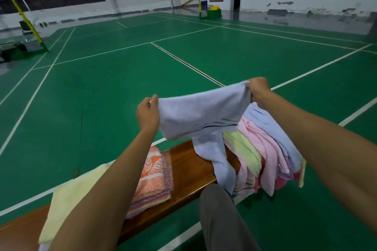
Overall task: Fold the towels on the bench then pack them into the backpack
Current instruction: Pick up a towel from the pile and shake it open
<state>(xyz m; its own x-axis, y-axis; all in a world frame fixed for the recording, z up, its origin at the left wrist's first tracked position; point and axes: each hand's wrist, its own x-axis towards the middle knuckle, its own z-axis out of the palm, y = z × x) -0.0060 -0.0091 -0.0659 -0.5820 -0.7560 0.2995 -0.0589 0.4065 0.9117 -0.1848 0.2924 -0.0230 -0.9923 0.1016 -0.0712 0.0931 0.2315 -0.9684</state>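
**Towel held up, tail hanging low**

Towel trouble could come soon. The white towel [201, 108] is up in the air over the desk [187, 161], and its loose end hangs down by the messy towel pile [263, 149]. It may drag the pile off, or fold crooked. The left hand [147, 114] pinches one top corner in a tight grip. The right hand [258, 87] pinches the other. No backpack shows.

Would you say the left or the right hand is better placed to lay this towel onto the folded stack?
Probably left. The left hand pinches the white towel directly above the folded stack; the right hand grips over the unfolded pile.
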